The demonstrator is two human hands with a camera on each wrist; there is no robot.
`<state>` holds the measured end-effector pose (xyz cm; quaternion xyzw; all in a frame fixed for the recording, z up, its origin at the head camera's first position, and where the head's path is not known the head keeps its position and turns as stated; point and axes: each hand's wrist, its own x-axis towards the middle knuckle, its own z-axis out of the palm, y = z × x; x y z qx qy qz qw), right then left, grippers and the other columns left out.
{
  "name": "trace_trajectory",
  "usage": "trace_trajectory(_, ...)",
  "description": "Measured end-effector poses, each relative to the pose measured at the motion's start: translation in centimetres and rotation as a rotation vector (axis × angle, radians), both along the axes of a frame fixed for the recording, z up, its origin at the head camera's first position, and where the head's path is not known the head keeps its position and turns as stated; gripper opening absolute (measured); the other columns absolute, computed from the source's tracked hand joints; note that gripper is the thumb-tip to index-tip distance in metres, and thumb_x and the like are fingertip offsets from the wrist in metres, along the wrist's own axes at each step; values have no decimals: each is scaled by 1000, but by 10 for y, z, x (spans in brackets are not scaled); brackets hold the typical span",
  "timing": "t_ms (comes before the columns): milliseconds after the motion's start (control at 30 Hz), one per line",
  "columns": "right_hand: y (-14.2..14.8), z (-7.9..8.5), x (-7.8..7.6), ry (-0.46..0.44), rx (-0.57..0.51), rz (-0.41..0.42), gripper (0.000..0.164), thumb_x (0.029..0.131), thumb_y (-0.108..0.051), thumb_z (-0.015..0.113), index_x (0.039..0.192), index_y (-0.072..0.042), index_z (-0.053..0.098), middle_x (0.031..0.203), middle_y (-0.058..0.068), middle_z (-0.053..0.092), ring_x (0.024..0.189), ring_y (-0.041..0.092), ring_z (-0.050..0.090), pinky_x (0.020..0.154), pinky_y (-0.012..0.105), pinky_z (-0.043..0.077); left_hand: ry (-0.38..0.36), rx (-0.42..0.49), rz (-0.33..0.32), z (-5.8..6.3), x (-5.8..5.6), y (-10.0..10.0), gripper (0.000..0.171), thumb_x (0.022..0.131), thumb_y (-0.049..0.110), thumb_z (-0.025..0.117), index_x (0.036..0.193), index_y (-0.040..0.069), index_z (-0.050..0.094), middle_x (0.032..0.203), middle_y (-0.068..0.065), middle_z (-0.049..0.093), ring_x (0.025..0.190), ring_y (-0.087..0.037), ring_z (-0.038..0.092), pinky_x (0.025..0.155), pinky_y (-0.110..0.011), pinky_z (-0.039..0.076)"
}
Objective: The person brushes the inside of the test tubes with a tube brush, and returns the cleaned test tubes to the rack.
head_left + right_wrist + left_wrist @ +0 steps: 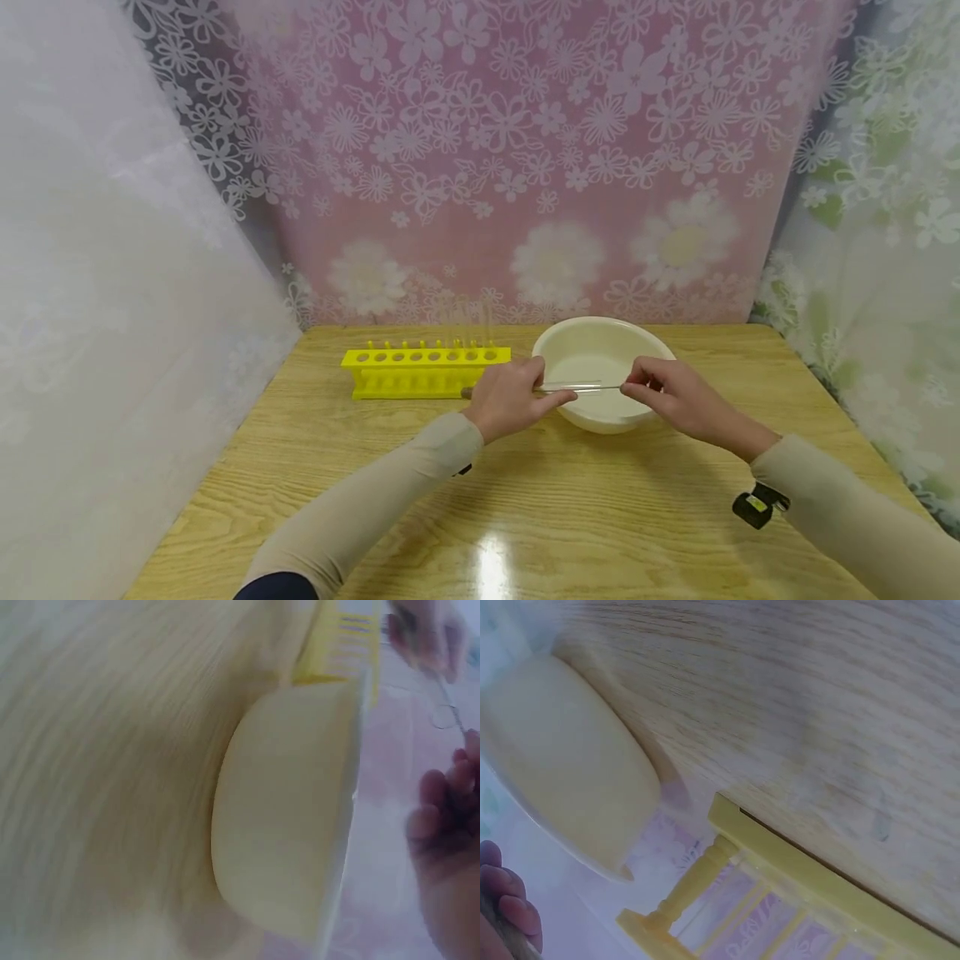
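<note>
Two-handed hold on a glass tube over a basin. My left grip [513, 396], at the centre of the head view, is clamped round the glass tube [588, 385], thumb laid along it; the open end points right. My right grip [678, 396], right of centre, pinches the thin wire [612, 387] between thumb and fingertips — the wire runs into the tube's mouth. A brownish tip [467, 392] shows just left of my left grip; whether it lies inside the glass I cannot tell.

The tube's open end lies above the cream basin [603, 423], right of centre on the wooden bench [525, 517]. Left of the basin stands the yellow rack [408, 395], with clear tubes [487, 318] upright at its right end. A pink flowered curtain [510, 125] fills the upper frame. In the left wrist view — somewhat hazy — the basin occupies the upper left and the rack the lower right.
</note>
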<state>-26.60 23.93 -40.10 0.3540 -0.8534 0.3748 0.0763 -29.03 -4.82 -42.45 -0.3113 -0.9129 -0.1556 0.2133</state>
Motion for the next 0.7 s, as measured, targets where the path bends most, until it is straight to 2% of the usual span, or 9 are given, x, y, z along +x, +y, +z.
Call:
trace_trajectory(100,1,3,-1,-395,-129,21,25,104,-20,58,87,-2,55,69,8,53,53,17,42,52,34,41,78,-56,-9,1,1,0,53,89,71,60,77,22,45,60,10,44,41,-6,34,39,-20,25)
trace_trajectory(200,2,4,-5,-698,-229,54,35,106,-27,53,86,2,49,68,5,49,54,19,43,54,35,43,143,-93,-7,1,3,0,53,89,71,60,77,22,45,60,10,43,40,-6,33,38,-20,24)
trace_trajectory(233,2,3,-5,-757,-244,59,36,107,-28,52,86,2,47,69,5,49,54,18,43,54,36,43,156,-104,-5,1,3,0,53,89,71,59,78,21,45,59,10,43,40,-6,33,37,-20,23)
trace_trajectory(300,3,0,-6,-754,-232,53,35,107,-27,51,88,2,49,70,5,50,55,17,45,54,35,45,146,-106,-1,1,4,1,53,89,71,58,78,21,45,60,10,43,40,-6,33,37,-20,24)
trace_trajectory(367,3,-3,-4,-609,-172,31,29,106,-24,54,92,1,55,72,5,54,57,18,49,54,33,46,110,-93,1,1,4,1,53,89,72,58,78,22,46,61,11,44,40,-6,34,37,-20,25)
trace_trajectory(400,2,-4,-4,-481,-130,17,25,105,-23,57,94,0,58,74,4,56,59,17,51,55,32,47,83,-81,0,1,4,0,52,90,71,58,78,22,46,61,11,45,40,-6,34,37,-20,26)
trace_trajectory(500,-1,-7,-2,53,57,-36,19,101,-25,64,98,-6,65,81,-1,61,67,13,56,58,28,49,15,-34,6,0,4,0,51,90,70,59,78,22,46,61,10,46,41,-7,35,38,-21,27)
trace_trajectory(600,-5,-7,-4,586,202,-57,27,105,-31,56,95,-9,67,83,-2,63,73,11,59,59,28,51,-11,-1,13,-1,3,-1,50,90,69,60,78,22,46,62,9,46,42,-8,35,40,-22,27)
trace_trajectory(700,-5,-8,-6,920,282,-31,43,111,-31,39,91,-5,67,81,4,63,71,17,61,56,33,53,-11,6,14,-2,1,-1,50,90,70,59,79,22,47,62,9,47,43,-7,36,40,-22,28)
